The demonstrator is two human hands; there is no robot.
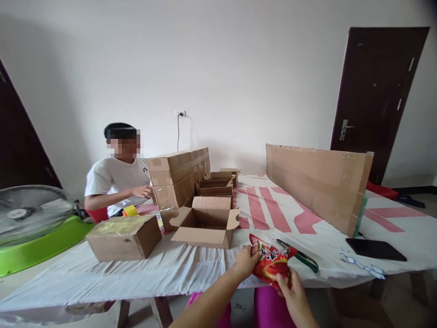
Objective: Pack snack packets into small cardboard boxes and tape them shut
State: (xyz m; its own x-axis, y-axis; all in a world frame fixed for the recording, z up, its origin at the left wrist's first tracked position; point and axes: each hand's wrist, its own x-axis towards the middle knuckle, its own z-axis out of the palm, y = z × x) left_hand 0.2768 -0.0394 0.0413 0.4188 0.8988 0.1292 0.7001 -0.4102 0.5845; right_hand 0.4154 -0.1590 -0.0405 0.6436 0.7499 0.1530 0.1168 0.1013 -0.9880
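Observation:
Between my two hands is a shiny red snack packet (271,263), held above the table's front edge. My left hand (248,261) grips its left side, and the fingers of my right hand (291,288) are closed on its lower right corner. Just behind the packet lies a utility knife (303,259) with a dark green handle. An open cardboard box (205,236) with its flaps spread stands to the left of my hands. Its inside is only partly visible, and I cannot tell if anything lies in it.
More open boxes (215,187) line up behind it, beside stacked taped cartons (180,171). A closed box (124,237) sits at left, near yellow tape (130,210) and a seated co-worker (114,182). A tall cardboard panel (317,187) and a black phone (375,249) are at right; a green fan (41,232) stands far left.

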